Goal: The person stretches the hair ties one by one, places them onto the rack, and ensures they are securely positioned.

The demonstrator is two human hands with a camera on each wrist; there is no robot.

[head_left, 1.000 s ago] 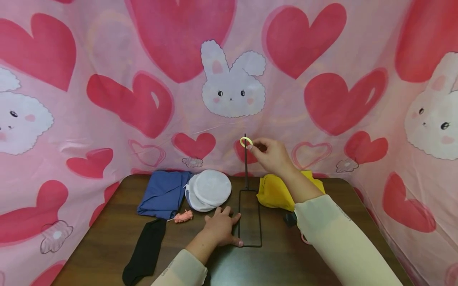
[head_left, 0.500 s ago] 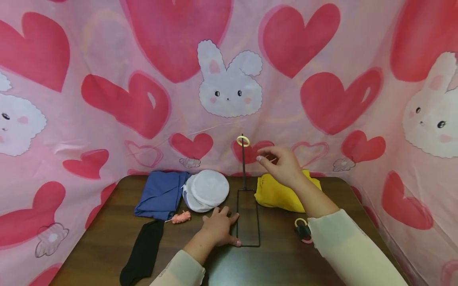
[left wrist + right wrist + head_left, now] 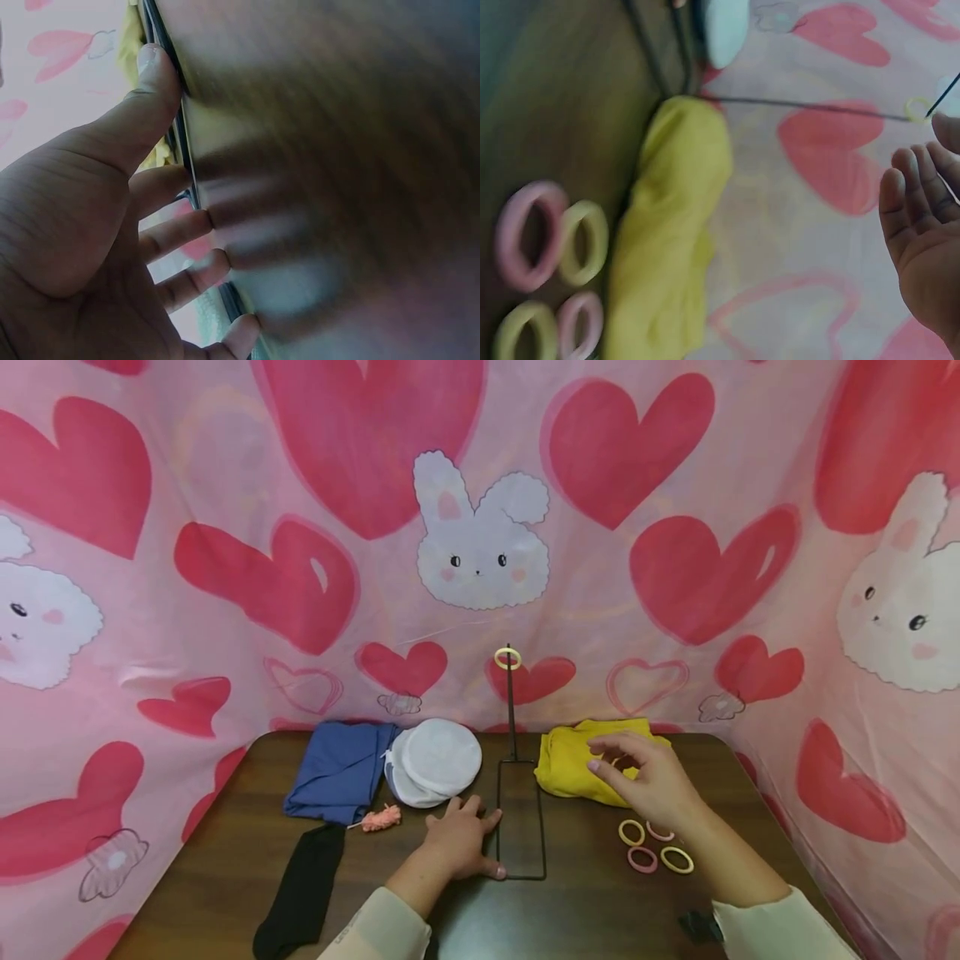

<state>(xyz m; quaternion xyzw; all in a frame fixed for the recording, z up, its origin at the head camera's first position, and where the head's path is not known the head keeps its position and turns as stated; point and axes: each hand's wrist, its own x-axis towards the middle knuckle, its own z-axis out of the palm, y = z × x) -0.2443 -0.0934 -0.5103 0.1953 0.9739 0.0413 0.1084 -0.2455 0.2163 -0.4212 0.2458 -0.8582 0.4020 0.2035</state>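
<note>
A black wire stand (image 3: 543, 827) has a rectangular base on the table and an upright rod. Near the rod's top hangs a pale yellow ring (image 3: 507, 658). My left hand (image 3: 459, 839) rests spread on the table, thumb and fingertips touching the base's left side; in the left wrist view the fingers (image 3: 176, 232) press along the dark wire. In mid-air in front of the yellow cloth (image 3: 570, 752), my right hand (image 3: 652, 772) is loosely bent and holds nothing. Below it lie several rings, among them a pink ring (image 3: 642, 860) and a yellow ring (image 3: 677, 860).
Left of the stand are a round white cloth item (image 3: 442, 756), a folded blue cloth (image 3: 337, 768), a small coral yarn bundle (image 3: 381, 817) and a black sock (image 3: 300, 893). A dark object (image 3: 700, 927) lies partly behind the right sleeve. A heart-patterned curtain (image 3: 585, 585) stands behind the table.
My right hand has let go of the yellow ring, which now hangs on the rod, and has drawn back right and down. More rings on the table have come into view. The left hand has stayed.
</note>
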